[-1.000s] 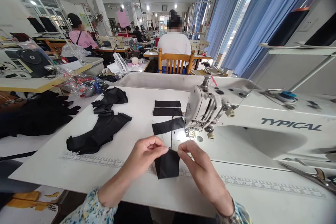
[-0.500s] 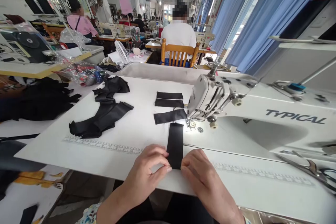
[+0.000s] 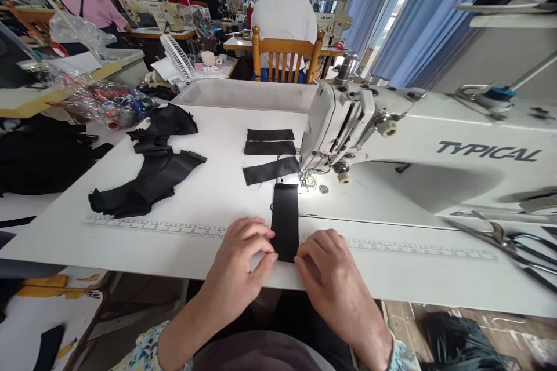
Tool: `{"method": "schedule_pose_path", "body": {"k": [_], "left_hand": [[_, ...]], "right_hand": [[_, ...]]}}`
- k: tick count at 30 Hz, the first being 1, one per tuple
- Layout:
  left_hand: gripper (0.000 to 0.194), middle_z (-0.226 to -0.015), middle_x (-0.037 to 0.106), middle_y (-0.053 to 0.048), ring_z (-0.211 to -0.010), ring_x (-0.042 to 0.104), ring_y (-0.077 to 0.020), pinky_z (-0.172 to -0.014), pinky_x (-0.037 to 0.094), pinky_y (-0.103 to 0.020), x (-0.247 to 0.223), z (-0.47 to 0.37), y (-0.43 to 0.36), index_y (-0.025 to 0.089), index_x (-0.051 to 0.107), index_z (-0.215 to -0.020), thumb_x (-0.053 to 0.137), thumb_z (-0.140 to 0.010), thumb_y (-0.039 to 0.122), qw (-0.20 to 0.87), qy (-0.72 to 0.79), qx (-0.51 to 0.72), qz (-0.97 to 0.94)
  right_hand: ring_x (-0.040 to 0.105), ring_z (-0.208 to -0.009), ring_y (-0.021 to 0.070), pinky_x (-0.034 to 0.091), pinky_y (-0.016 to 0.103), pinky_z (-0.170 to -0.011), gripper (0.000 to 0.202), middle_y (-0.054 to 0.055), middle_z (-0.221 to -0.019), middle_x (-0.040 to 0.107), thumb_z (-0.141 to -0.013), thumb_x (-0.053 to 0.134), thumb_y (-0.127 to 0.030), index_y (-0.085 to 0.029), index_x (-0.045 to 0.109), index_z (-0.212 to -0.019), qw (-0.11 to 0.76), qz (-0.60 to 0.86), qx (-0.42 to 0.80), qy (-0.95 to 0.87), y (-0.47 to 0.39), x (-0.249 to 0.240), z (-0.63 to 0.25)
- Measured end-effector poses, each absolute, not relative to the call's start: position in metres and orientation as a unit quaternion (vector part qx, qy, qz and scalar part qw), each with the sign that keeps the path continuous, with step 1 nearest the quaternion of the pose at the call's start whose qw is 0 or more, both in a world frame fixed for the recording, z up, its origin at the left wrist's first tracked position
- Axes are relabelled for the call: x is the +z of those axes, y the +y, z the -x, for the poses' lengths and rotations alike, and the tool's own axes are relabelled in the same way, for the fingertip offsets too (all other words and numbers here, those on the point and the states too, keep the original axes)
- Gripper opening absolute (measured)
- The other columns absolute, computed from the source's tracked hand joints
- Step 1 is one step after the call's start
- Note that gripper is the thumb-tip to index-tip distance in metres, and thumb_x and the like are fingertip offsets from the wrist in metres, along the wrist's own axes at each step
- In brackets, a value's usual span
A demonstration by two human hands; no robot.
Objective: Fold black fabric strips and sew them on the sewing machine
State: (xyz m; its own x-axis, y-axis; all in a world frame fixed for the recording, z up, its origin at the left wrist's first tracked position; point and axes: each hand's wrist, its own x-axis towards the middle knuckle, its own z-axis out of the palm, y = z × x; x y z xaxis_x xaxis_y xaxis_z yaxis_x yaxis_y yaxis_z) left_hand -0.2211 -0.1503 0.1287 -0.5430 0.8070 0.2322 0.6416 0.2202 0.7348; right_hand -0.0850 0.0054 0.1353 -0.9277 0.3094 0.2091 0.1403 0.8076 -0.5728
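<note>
A black fabric strip (image 3: 285, 217) lies lengthwise on the white sewing table, its far end just in front of the sewing machine's presser foot (image 3: 307, 179). My left hand (image 3: 243, 252) pinches the strip's left edge near its lower corner, thumb against fingertips. On the opposite side, my right hand (image 3: 333, 266) has curled fingers closed at the lower right corner. Another black strip (image 3: 270, 171) sits slightly slanted beyond the far end, reaching toward the needle area. Two more strips, an upper one (image 3: 270, 135) and a lower one (image 3: 268, 148), are laid side by side behind it.
To the left are piled black fabric pieces (image 3: 148, 182). A printed ruler (image 3: 152, 225) runs along the table. Scissors (image 3: 505, 240) rest at the right, before the white sewing machine (image 3: 418, 127). A person in white (image 3: 285, 17) sits ahead on a wooden chair (image 3: 287, 46).
The head view has tipped downward and shifted slightly, so everything sits higher in the picture. Both hands keep nearly the same hold at the strip's lower edges.
</note>
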Motion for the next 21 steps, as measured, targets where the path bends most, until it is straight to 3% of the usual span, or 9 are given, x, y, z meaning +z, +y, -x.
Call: {"method": "schedule_pose_path", "body": {"k": [21], "left_hand": [[0.019, -0.109, 0.059, -0.008, -0.119, 0.051, -0.0278, -0.099, 0.049, -0.048, 0.1289, 0.2166, -0.1429, 0.02, 0.051, -0.082, 0.052, -0.089, 0.003, 0.059, 0.787, 0.387, -0.476]], "right_hand": [[0.046, -0.083, 0.0214, 0.04, 0.04, -0.076, 0.017, 0.004, -0.086, 0.055, -0.094, 0.053, -0.01, -0.022, 0.052, -0.082, 0.146, 0.139, 0.258, -0.945, 0.0063, 0.1308, 0.0909]]}}
